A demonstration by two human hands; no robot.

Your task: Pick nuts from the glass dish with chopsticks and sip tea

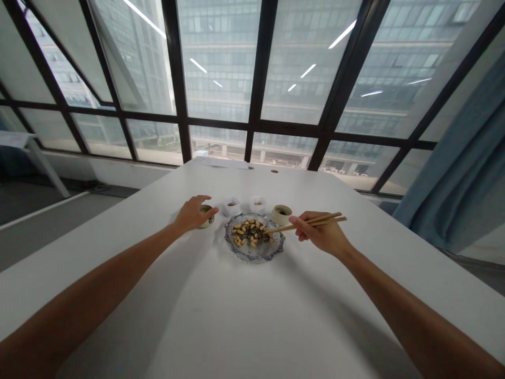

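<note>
A scalloped glass plate (254, 255) holds pale nuts (240, 231) and small dark seeds (258, 232). My right hand (317, 230) is closed around a pair of chopsticks (284, 228), whose tips reach the seeds at the plate's right half. My left hand (194, 213) is at a beige cup (207, 223) with dark marks, thumb and fingers spread around its rim. Behind the plate are two small white cups, the left one (231, 209) and the right one (258, 206), each with a little dark content. Another beige cup (281, 215) sits near my right fingertips.
The white table (205, 316) extends toward large windows. Papers (223, 163) and a small brown disc (274, 171) lie near its far edge. A blue curtain (453, 168) hangs at the right, and another white table (47, 163) is at the left.
</note>
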